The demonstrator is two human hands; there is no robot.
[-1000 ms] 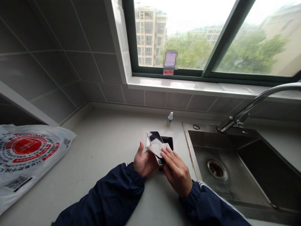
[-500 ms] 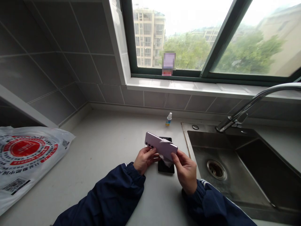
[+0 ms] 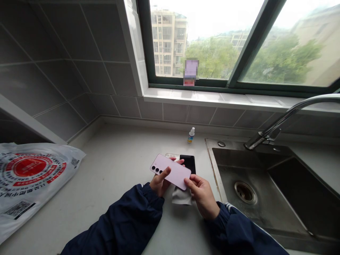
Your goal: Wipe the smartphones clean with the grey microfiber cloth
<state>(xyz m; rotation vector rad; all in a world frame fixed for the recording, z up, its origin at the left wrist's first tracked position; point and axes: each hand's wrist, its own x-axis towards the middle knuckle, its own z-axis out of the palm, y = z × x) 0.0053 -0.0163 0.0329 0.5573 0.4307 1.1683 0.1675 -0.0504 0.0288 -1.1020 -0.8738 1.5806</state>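
A pale lilac smartphone (image 3: 174, 170), its back with a column of camera lenses facing up, is held above the counter in both hands. My left hand (image 3: 160, 182) is closed round its camera end, thumb on the back and fingers underneath. At the opposite corner, my right hand (image 3: 203, 193) pinches the phone between thumb and fingers. A light grey cloth with a zigzag edge (image 3: 182, 197) hangs under the phone near my right fingers; how it is held is hidden. Behind lies a black flat device (image 3: 189, 163), partly covered, with a clear, pale-rimmed item (image 3: 171, 155) beside it.
A small white-capped spray bottle (image 3: 191, 135) stands near the back wall. To the right is a steel sink (image 3: 257, 212) with a chrome faucet (image 3: 278, 118). A printed white plastic bag (image 3: 39, 180) lies at left on the pale counter (image 3: 117, 159).
The phone has shifted left and towards me, and its back now faces up more. The cloth, earlier partly over the phone's back, now hangs below it. My left thumb has moved onto the back.
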